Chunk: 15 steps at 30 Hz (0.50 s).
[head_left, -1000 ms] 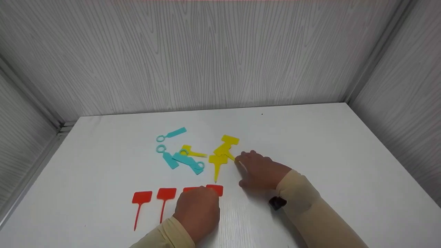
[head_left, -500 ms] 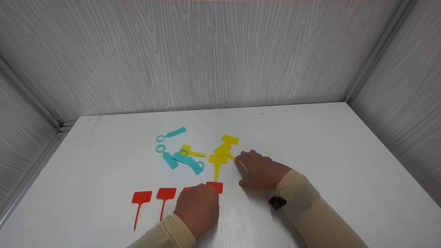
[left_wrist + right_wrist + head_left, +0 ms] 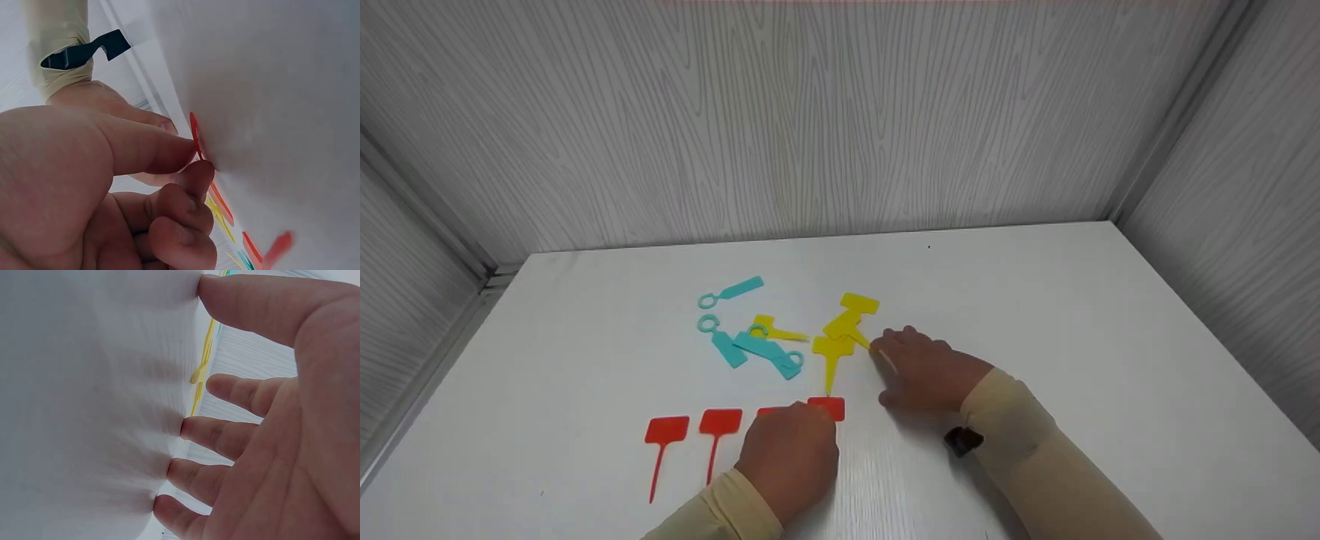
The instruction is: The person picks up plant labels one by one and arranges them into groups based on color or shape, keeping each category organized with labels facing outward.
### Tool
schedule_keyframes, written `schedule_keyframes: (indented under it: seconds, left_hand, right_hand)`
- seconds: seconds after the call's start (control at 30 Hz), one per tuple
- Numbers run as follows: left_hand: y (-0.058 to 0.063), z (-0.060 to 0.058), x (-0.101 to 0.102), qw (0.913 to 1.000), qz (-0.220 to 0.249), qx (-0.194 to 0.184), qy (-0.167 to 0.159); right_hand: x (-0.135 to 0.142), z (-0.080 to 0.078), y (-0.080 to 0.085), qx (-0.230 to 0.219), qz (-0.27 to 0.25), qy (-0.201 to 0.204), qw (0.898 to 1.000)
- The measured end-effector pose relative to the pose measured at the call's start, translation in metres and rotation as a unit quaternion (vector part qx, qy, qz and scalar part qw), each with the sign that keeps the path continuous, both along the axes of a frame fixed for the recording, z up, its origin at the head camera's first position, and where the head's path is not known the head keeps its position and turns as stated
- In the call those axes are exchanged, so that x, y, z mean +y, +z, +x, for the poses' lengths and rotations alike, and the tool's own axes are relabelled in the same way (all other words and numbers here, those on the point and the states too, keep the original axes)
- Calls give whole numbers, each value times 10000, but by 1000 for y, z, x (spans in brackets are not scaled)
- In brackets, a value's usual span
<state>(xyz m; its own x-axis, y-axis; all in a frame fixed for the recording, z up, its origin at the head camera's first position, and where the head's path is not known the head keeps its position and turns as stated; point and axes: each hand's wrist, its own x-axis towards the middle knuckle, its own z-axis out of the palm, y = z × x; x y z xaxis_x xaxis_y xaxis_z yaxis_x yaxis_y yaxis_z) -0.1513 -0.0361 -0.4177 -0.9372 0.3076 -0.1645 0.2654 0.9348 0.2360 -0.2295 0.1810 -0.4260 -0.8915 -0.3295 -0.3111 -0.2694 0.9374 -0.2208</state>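
Note:
In the head view my left hand (image 3: 791, 461) pinches the rightmost red T-shaped plant label (image 3: 827, 408) low on the table, its stem hidden behind the hand. The left wrist view shows thumb and index fingertip together on this red label (image 3: 193, 121), the other fingers curled. My right hand (image 3: 930, 371) rests with spread fingers to the right of the yellow T-shaped labels (image 3: 832, 347); one stem tip lies at its index finger. Seen from the right wrist, several fingertips (image 3: 192, 427) press on the white tabletop and the palm holds nothing.
Two red labels (image 3: 667, 430) lie stem-down at the left, and another red label (image 3: 769, 410) is mostly covered by the left hand. Several turquoise ring-ended tags (image 3: 741, 288) lie behind, some overlapping a yellow label (image 3: 791, 335). Grey wood-grain panels (image 3: 840, 120) enclose the table (image 3: 1035, 292).
My left hand has shifted slightly away from me, and the rightmost red label with it, up near the tip of a yellow label. The right hand has stayed in place.

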Motion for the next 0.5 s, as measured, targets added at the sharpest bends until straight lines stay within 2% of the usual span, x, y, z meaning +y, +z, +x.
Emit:
schedule_keyframes:
  seconds: [0.1,0.3,0.5]
  left_hand:
    - [6,-1,-5,9999,-50,51,-73]
    - [19,-9,-19,9977,-327,367,-473]
    - [13,-16,-27,9954,-350,348,-822]
  right_hand:
    - [-1,0,1,6,-1,24,10000]
    - [-1,1,2,-73,-41,-174,9998]
    - [-1,1,0,-175,-102,-337,9992]
